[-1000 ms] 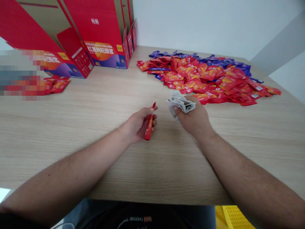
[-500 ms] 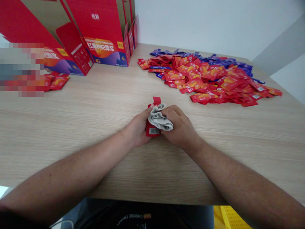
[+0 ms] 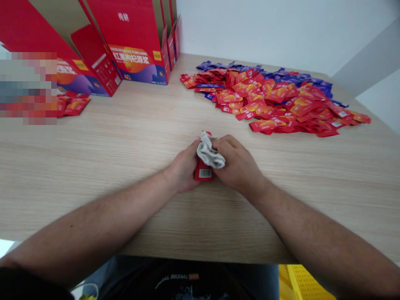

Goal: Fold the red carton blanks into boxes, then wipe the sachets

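A red sachet (image 3: 204,174) with a barcode at its lower end is gripped in my left hand (image 3: 185,168), low over the wooden table. Fingers of my right hand (image 3: 236,163) are closed on a bunched grey-white cloth (image 3: 210,153), which presses against the sachet's upper face and covers its middle. The two hands nearly meet in front of my body. Beyond them, toward the back right, lies a wide heap of red sachets (image 3: 278,98), with blue-purple sachets (image 3: 300,79) along its far side.
Tall red cartons (image 3: 134,50) with open sides stand at the back left. A few red sachets (image 3: 75,104) lie in front of them, beside a blurred-out patch. A white wall (image 3: 250,29) rises behind the table (image 3: 125,137). Below the front edge is a yellow crate (image 3: 308,283).
The cloth in my right hand has shifted slightly on the sachet and is folded differently. The sachet has come a little to the right, with its far end more covered.
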Demonstrator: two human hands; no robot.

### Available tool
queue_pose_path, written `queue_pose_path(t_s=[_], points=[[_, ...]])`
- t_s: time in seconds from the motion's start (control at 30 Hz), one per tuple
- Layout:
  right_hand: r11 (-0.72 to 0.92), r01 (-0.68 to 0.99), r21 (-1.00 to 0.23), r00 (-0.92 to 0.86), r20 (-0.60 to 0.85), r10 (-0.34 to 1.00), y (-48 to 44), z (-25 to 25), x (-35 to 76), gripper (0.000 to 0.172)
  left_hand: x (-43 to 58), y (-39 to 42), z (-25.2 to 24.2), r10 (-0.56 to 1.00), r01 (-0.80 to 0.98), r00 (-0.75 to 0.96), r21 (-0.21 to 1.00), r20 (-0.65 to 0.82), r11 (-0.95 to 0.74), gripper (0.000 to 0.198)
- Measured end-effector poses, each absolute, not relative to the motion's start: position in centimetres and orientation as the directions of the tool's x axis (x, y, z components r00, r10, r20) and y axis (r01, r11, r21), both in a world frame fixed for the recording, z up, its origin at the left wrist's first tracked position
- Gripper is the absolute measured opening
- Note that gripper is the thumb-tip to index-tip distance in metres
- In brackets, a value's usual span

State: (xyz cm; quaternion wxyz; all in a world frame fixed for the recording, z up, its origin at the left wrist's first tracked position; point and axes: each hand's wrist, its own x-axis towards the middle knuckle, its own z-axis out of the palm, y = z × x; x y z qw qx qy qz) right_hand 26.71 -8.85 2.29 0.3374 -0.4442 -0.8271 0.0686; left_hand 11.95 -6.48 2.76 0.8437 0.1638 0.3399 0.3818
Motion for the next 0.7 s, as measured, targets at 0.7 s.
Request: queue_pose_path(t_s=[0.7], points=[[0.646,0.661,-0.382,-0.516,0.393,0.761,-9.2,2.0,26.5,0.015,10.5,-5.0,2.6,0.815,-0.573,0.436,0.581,-0.381,0.578,0.051]])
